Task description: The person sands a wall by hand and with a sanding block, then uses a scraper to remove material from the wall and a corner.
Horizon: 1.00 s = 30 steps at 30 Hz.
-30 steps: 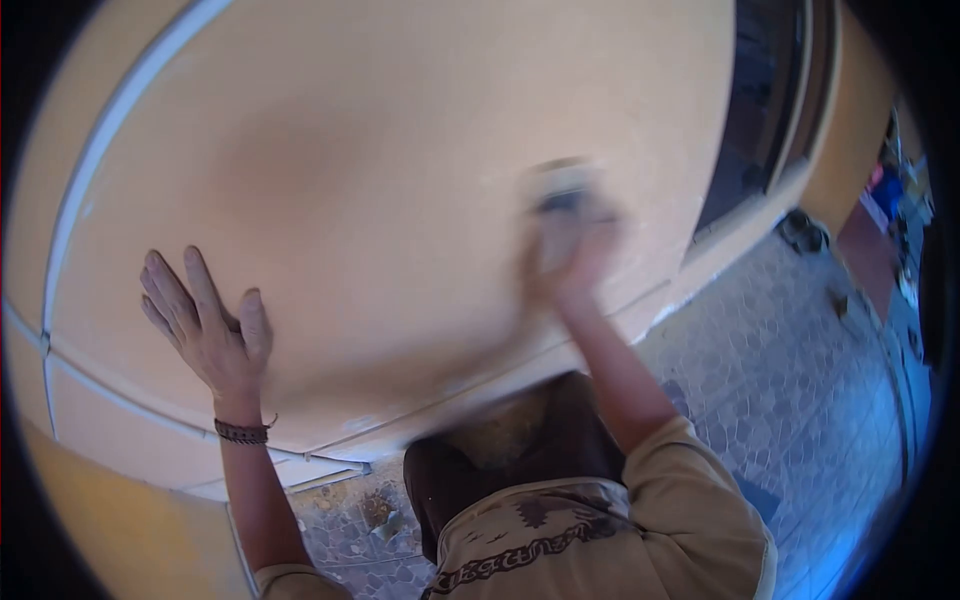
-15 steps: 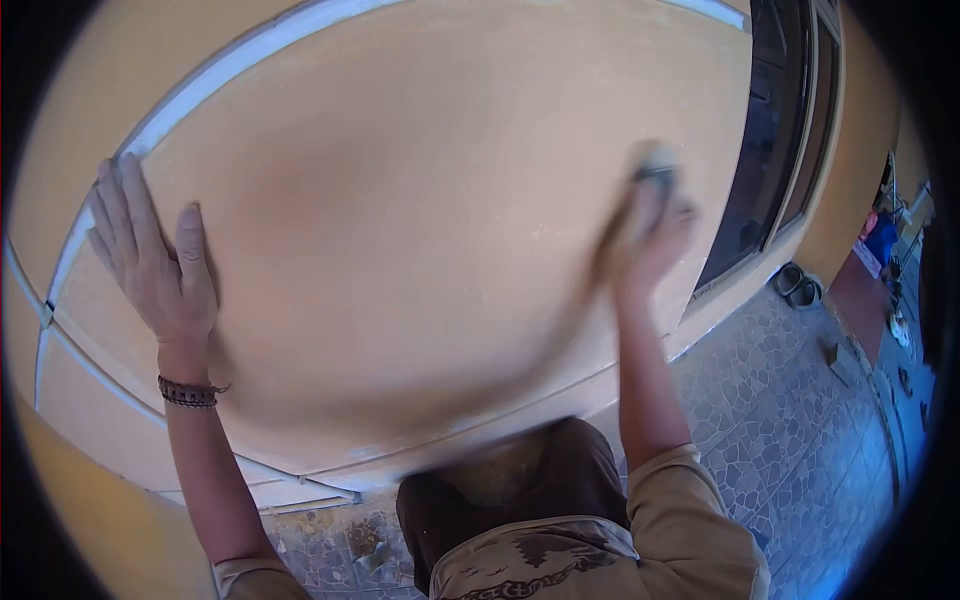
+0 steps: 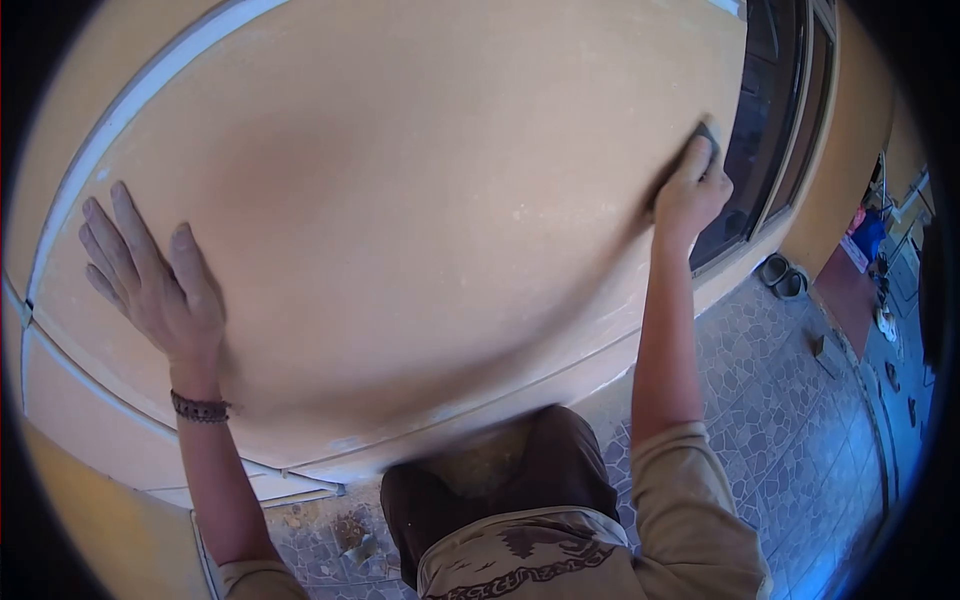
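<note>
A peach-painted wall (image 3: 430, 220) fills the middle of the view. My left hand (image 3: 165, 285) lies flat on its left part with the fingers spread, and holds nothing. At the wall's right side, close to the dark window, my right hand (image 3: 692, 195) grips a small dark grey piece (image 3: 706, 135) that looks like folded sandpaper. Only its upper end shows past my fingers. The hand is against the wall surface, and its shadow falls just to the left. Small pale specks dot the paint.
A dark glazed frame (image 3: 765, 120) borders the wall on the right. Below stretches a stone-patterned tile floor (image 3: 740, 400) with a pair of sandals (image 3: 783, 277) and a small block (image 3: 826, 355). A pale raised strip (image 3: 110, 125) curves along the upper left.
My right hand has moved right and slightly up across the wall with the dark piece, toward the window frame. My left hand sits slightly lower in view, still flat on the wall.
</note>
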### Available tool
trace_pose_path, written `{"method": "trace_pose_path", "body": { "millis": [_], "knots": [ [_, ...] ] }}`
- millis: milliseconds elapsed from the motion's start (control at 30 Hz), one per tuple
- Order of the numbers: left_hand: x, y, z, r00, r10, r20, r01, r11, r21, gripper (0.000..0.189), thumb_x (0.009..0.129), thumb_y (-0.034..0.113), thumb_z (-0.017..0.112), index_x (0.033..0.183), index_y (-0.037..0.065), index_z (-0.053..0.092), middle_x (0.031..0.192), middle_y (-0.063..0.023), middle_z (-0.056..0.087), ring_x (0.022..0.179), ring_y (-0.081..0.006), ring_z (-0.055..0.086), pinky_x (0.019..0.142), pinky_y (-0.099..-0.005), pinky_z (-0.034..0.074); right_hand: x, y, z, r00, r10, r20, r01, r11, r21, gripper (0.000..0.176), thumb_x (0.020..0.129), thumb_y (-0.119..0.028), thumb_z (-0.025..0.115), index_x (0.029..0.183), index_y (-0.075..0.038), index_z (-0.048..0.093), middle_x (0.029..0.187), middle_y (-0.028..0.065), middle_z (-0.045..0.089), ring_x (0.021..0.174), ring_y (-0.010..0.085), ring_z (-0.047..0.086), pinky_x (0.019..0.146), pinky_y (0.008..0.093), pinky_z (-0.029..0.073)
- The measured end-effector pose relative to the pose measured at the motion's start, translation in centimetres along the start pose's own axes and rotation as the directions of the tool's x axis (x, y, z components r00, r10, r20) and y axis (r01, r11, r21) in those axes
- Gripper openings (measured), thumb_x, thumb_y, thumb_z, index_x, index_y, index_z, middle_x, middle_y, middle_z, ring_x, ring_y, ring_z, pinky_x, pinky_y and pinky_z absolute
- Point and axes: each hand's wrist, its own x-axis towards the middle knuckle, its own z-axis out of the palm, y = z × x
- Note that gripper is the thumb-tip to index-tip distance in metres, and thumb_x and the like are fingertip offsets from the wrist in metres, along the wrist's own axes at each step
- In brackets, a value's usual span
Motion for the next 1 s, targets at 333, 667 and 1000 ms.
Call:
{"method": "trace_pose_path", "body": {
  "millis": [333, 667, 1000],
  "knots": [
    [1.4, 3.9, 0.0, 0.99, 0.084, 0.111, -0.083, 0.996, -0.014, 0.06, 0.098, 0.039, 0.04, 0.148, 0.007, 0.035, 0.154, -0.0226, 0.026, 0.142, -0.0433, 0.021, 0.113, -0.0568, 0.012, -12.4, -10.5, -3.2, 0.66, -0.654, 0.369, 0.61, 0.754, 0.244, 0.031, 0.085, -0.035, 0.064, 0.099, -0.007, 0.064, 0.084, 0.0198, 0.059, 0.079, 0.0341, 0.055, 0.078, 0.0467, 0.043],
    [-1.7, 5.7, 0.8, 0.995, -0.091, 0.038, 0.089, 0.994, 0.06, 0.062, 0.098, 0.041, 0.04, 0.148, 0.005, 0.033, 0.154, -0.024, 0.025, 0.142, -0.0442, 0.021, 0.113, -0.0573, 0.012, -11.3, -8.4, -0.8, 0.827, -0.551, 0.109, 0.548, 0.834, 0.062, 0.047, 0.089, -0.034, 0.059, 0.117, 0.004, 0.058, 0.087, 0.0221, 0.059, 0.085, 0.0366, 0.054, 0.08, 0.0476, 0.042],
    [-8.4, 2.3, -1.8, 0.972, 0.179, 0.153, -0.181, 0.984, -0.003, 0.065, 0.098, 0.039, 0.041, 0.146, -0.003, 0.032, 0.152, -0.0305, 0.023, 0.14, -0.0478, 0.022, 0.111, -0.0584, 0.014, -3.2, 5.0, -2.1, 0.967, 0.239, 0.086, -0.242, 0.97, 0.036, 0.059, 0.096, -0.047, 0.046, 0.117, 0.007, 0.059, 0.101, 0.0289, 0.054, 0.094, 0.0436, 0.055, 0.086, 0.0445, 0.044]
  ]
}}
